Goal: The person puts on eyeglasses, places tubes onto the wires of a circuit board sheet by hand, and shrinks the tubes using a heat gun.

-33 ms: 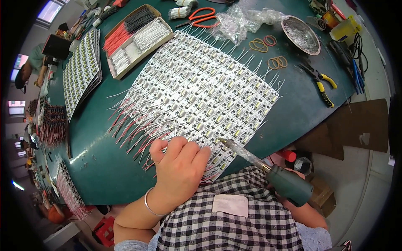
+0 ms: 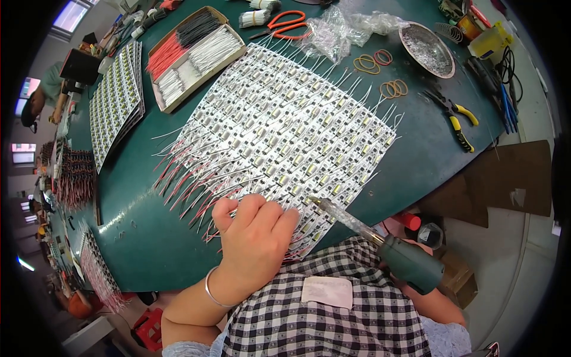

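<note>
A large white circuit board panel [image 2: 279,128], set with rows of small components, lies on the green table in front of me. White wires stick out along its far edge; red, black and white wires [image 2: 184,178] fringe its left edge. My left hand [image 2: 256,232] rests on the near part of the panel, fingers curled closed; what they pinch is hidden. From the right, a soldering iron [image 2: 410,265] with a dark green handle points at the panel, its tip touching or just above it near my left fingers. My right hand [image 2: 423,249], mostly hidden behind the handle, grips it.
Beyond the panel are a box of cut wires [image 2: 196,56], orange-handled scissors [image 2: 288,25], crumpled plastic [image 2: 339,33], rubber bands [image 2: 394,89] and a metal bowl [image 2: 427,50]. Yellow-handled pliers [image 2: 455,119] lie at right. More panels [image 2: 116,98] stand left; another person [image 2: 44,95] is farther back.
</note>
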A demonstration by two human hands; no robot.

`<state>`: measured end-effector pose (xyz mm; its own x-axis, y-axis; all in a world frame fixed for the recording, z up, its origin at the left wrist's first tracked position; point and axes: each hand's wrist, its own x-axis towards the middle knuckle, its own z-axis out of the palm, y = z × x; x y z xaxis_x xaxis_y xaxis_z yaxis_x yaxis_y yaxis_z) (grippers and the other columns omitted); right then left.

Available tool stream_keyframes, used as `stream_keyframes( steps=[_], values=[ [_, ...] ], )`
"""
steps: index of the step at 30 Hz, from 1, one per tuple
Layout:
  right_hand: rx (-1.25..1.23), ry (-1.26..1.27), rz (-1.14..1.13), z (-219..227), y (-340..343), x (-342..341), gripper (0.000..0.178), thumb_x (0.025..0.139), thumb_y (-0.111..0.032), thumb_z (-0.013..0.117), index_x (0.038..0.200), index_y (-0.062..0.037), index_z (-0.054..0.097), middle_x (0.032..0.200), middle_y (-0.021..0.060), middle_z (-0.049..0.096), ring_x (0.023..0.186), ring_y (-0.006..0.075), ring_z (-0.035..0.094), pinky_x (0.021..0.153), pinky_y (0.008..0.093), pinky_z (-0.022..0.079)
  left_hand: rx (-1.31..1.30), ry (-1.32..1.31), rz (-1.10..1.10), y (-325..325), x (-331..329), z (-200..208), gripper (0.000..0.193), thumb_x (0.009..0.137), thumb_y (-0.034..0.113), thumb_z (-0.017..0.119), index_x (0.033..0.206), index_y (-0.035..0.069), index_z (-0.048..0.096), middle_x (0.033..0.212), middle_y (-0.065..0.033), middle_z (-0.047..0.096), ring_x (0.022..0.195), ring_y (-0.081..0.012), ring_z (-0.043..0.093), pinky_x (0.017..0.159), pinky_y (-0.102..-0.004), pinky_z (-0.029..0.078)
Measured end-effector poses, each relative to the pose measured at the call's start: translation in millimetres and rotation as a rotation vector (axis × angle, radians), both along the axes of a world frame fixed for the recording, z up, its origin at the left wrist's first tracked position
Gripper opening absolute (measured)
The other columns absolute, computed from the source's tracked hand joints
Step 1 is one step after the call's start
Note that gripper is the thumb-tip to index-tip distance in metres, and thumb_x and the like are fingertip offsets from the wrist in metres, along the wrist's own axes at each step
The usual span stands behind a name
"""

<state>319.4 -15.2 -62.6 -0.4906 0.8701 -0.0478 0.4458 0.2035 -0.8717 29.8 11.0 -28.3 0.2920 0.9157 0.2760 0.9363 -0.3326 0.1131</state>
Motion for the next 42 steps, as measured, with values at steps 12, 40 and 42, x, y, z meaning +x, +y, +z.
stream_keyframes(
  steps=[12, 40, 42],
  values=[
    [-0.003, 0.033, -0.065, 8, -1, 8, 0.024, 0.075, -0.013, 0.063, 0.096, -0.0024, 0.064, 0.09, 0.009, 0.065, 0.078, 0.0216, 0.065, 0.07, 0.0276, 0.052, 0.151, 0.072, 0.126, 2, -26, 19, 0.011, 0.067, 0.014, 0.06, 0.076, 0.018, 0.066, 0.081, 0.0074, 0.058, 0.086, -0.013, 0.051, 0.081, -0.0371, 0.025],
    [0.079, -0.196, 0.081, 21, 0, 2, 0.024, 0.073, -0.016, 0.066, 0.094, -0.0027, 0.066, 0.088, 0.0096, 0.065, 0.077, 0.0218, 0.065, 0.068, 0.0276, 0.052, -0.027, 0.057, -0.057, -4, 19, 6, 0.016, 0.066, 0.014, 0.059, 0.081, 0.018, 0.066, 0.071, 0.006, 0.048, 0.08, -0.0138, 0.05, 0.08, -0.0384, 0.025],
    [0.051, -0.405, 0.161, 21, -2, 2, 0.026, 0.074, -0.017, 0.066, 0.096, -0.0026, 0.065, 0.089, 0.01, 0.065, 0.077, 0.0215, 0.065, 0.067, 0.027, 0.052, -0.035, 0.079, -0.054, -4, 19, 7, 0.017, 0.066, 0.014, 0.059, 0.081, 0.018, 0.066, 0.071, 0.0056, 0.048, 0.08, -0.0138, 0.05, 0.08, -0.0389, 0.025]
  ],
)
